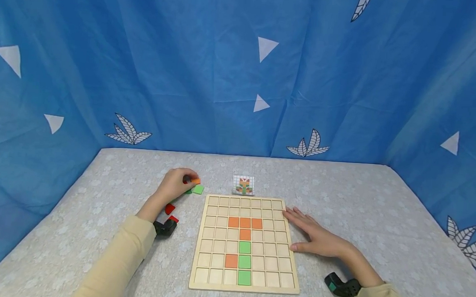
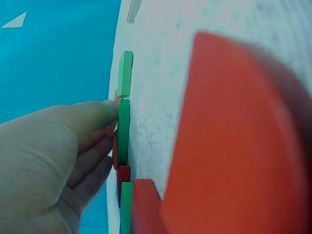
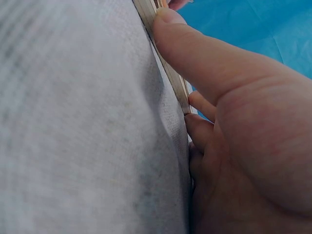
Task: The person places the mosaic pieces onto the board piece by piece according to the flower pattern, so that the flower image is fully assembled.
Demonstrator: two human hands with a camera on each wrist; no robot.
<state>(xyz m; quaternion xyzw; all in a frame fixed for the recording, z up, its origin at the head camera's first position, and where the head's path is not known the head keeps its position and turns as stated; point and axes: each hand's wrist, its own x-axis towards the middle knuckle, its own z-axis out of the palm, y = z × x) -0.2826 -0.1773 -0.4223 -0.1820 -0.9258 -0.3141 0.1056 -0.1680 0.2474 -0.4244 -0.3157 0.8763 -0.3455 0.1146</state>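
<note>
My left hand reaches into a loose group of coloured pieces left of the board, thumb and fingers curled round an orange tile. Green pieces lie right beside it, among them a light green square tile; in the left wrist view the thumb overlaps the end of a dark green piece. My right hand rests with fingers extended at the right edge of the wooden grid board, thumb and fingertips touching the rim. Several orange square tiles and a column of green tiles sit in the board's cells.
A small pattern card lies behind the board. Red pieces lie near the left wrist; one red piece looms large in the left wrist view. A patterned cloth covers the table, and a blue curtain hangs behind.
</note>
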